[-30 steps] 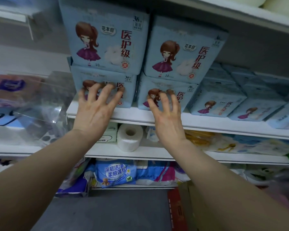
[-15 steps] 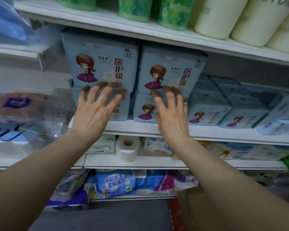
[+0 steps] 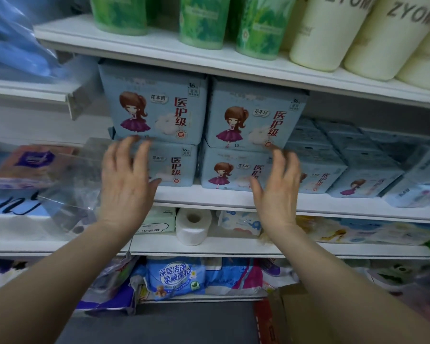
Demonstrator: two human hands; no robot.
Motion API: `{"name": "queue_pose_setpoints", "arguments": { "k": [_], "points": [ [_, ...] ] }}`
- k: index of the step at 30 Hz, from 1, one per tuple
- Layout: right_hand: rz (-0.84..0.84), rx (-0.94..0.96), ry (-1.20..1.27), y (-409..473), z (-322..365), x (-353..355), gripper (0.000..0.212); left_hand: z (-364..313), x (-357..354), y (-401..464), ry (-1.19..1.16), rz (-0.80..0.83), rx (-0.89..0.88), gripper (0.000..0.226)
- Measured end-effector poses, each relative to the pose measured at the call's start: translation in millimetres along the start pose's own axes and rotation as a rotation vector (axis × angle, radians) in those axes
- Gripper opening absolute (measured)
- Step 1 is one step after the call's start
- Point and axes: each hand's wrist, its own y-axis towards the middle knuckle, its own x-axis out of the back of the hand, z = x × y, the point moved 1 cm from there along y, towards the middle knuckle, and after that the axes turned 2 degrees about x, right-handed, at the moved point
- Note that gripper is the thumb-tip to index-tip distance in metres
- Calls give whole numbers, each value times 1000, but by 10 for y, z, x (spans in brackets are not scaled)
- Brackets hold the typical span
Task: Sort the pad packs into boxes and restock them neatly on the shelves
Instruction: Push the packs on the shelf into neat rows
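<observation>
Neither grip held anything. The left hand (image 3: 124, 184) was spread, fingers straight and apart, in front of the lower left pad box (image 3: 174, 165); motion blur left contact undetermined. The right hand (image 3: 276, 187) was likewise unclenched, turned edge-on at the right flank of the lower right pad box (image 3: 231, 170). At twelve o'clock from each hand sat an upper box — the upper left box (image 3: 154, 105) and the upper right box (image 3: 253, 117) — forming a two-by-two stack on the middle shelf (image 3: 209, 197). At three o'clock lay a lower row of loose pad packs (image 3: 353, 170). At six o'clock a toilet roll (image 3: 193, 225) stood on the shelf below.

Risk, as judged: the upper boxes overhung the lower pair towards the front; an uneven squeeze or push on the bottom row could tip them off the shelf.

Against the frame half a second prior, both hands had dropped from the seam between the rows to the lower boxes and moved apart, the right rotating from flat to edge-on. The stack itself appeared unchanged.
</observation>
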Motion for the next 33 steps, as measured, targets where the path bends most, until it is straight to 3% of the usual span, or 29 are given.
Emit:
{"name": "queue_pose_setpoints", "arguments": {
  "k": [4,6,12,17,19,22,25,33],
  "points": [
    [57,-250,134,116,-3,50,61,54,5,-6,-334,115,463,91],
    [81,-276,172,142,34,36,56,63,-42,10,-369,174,492,89],
    [101,-303,228,134,122,-16,58,22,-111,34,-419,147,500,91],
    [84,-283,269,77,105,-17,61,30,-100,-4,-405,154,473,94],
    [4,-187,185,20,110,14,59,20,-18,-64,-325,78,410,87],
    [-72,120,-26,-51,132,-18,58,-30,50,-101,-94,9,109,76],
    [-45,285,-153,16,167,-169,67,-107,-27,9,52,101,-126,81],
    [44,300,-221,53,243,-331,89,-219,-153,96,107,189,-143,85]
  ]
}}
